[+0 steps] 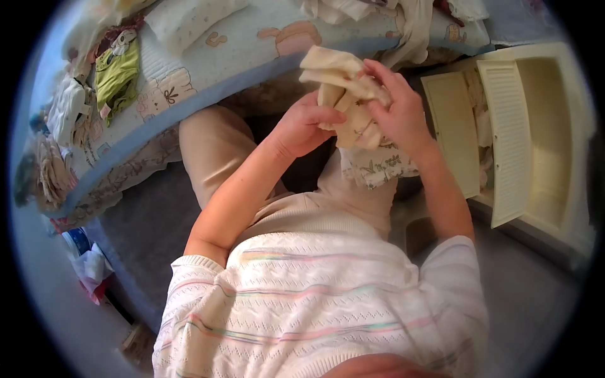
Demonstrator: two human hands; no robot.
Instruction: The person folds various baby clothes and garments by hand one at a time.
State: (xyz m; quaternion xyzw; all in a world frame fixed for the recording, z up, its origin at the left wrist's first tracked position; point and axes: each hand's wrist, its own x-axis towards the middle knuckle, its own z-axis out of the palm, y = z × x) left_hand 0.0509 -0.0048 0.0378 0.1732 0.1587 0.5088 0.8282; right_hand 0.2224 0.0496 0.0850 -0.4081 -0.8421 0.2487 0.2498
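Note:
Between my two hands, above my knees, is a cream cloth (pixel 357 123), bunched and partly folded. My left hand (pixel 304 125) grips its left edge, with the thumb on top. My right hand (pixel 398 107) holds its upper right side between thumb and fingers. Below the cream cloth, a white cloth with a green leafy print (pixel 378 169) lies over my right thigh. The fingertips beneath the cream cloth are hidden.
A bed with a light blue patterned cover (pixel 233 47) runs across the front, bearing a green garment (pixel 118 79) and other clothes. At the right stands a cream cabinet (pixel 548 138) with open doors. A blue-lidded container (pixel 77 241) is at the lower left.

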